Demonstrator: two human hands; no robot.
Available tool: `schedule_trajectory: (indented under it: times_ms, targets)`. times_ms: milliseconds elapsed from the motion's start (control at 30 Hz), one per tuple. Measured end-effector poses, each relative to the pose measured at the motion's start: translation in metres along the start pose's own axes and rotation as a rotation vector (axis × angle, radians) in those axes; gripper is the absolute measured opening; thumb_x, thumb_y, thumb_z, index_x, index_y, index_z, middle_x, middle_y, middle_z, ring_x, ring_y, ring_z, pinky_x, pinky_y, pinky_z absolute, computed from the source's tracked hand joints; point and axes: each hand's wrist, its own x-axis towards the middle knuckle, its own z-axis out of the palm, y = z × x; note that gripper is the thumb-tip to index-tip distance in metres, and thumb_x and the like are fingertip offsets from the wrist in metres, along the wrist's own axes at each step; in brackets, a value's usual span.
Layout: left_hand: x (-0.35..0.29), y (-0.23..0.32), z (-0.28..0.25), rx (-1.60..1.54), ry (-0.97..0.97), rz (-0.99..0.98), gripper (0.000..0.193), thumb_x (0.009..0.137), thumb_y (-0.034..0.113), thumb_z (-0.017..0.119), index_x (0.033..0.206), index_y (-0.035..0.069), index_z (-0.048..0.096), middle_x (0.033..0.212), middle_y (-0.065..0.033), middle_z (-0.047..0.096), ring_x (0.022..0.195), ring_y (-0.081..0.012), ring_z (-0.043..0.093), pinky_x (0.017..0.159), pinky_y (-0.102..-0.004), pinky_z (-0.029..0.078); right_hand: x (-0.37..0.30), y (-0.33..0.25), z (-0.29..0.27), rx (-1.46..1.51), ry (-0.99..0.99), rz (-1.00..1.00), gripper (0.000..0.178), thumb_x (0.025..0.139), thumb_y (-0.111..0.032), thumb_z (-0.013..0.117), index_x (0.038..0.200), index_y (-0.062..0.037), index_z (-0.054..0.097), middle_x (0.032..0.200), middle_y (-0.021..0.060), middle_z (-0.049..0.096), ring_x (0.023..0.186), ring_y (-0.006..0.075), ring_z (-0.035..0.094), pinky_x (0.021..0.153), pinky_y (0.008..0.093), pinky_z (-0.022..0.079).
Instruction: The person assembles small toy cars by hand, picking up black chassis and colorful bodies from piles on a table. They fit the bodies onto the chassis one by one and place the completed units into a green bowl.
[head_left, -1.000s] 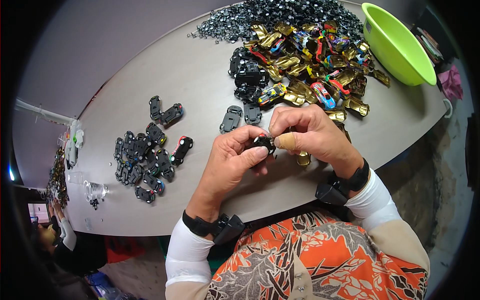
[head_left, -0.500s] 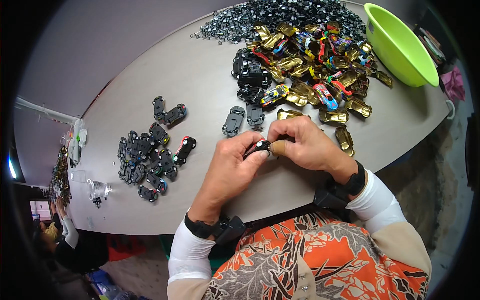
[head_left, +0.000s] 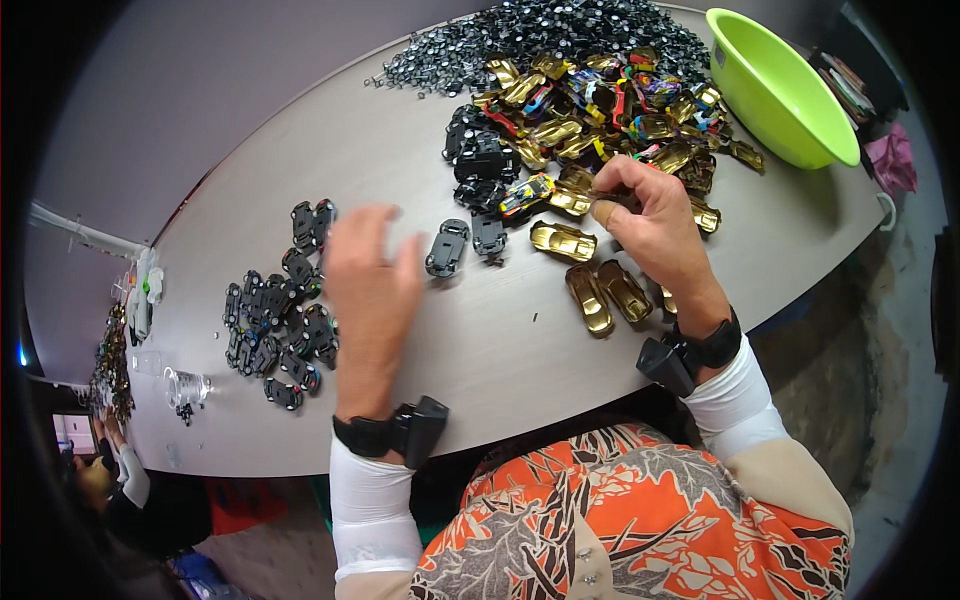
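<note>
My left hand [head_left: 368, 310] is blurred over the right side of a group of black toy cars, several with their undersides up. Its thumb stands apart from the fingers, with nothing visible between them; the fingers' far side is hidden. My right hand [head_left: 662, 225] is at the near edge of a heap of gold toy car bodies [head_left: 556, 132], thumb and forefinger pinched. A tan cover is on the thumb. Whatever the pinch holds is too small to make out. Below this hand lie gold car bodies [head_left: 590, 300]. Between the hands rests a grey car base [head_left: 447, 248].
Small dark and silvery parts [head_left: 570, 35] form a wide pile at the back. A lime-green basin [head_left: 785, 90] stands at the far right. At left are a clear plastic cup [head_left: 186, 386] and another person's arms [head_left: 118, 440] beside a further heap.
My hands have parted from the small black-and-red car they held together. The left has swung left over the black cars; the right has moved up toward the gold bodies.
</note>
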Motion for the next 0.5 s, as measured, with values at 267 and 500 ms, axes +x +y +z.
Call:
schedule_trajectory:
  times_ms: [267, 500]
  targets:
    - [-0.009, -0.002, 0.017, -0.288, -0.151, -0.268, 0.027, 0.072, 0.003, 0.067, 0.097, -0.001, 0.061, 0.076, -0.0090, 0.062, 0.065, -0.0173, 0.061, 0.060, -0.0286, 0.049, -0.009, -0.002, 0.008, -0.465, -0.170, -0.172, 0.015, 0.069, -0.002, 0.060, 0.083, -0.0006, 0.055, 0.078, 0.0138, 0.058, 0.070, 0.0326, 0.058, 0.061, 0.0402, 0.045]
    - [-0.011, 0.000, 0.003, -1.415, -0.422, -0.768, 0.022, 0.078, 0.002, 0.063, 0.099, -0.001, 0.057, 0.078, -0.0070, 0.062, 0.061, -0.0161, 0.062, 0.057, -0.0281, 0.053, -0.006, 0.001, 0.023, -0.566, -0.127, -0.265, 0.011, 0.072, -0.001, 0.056, 0.083, -0.0030, 0.055, 0.076, 0.0138, 0.058, 0.071, 0.0351, 0.059, 0.060, 0.0436, 0.046]
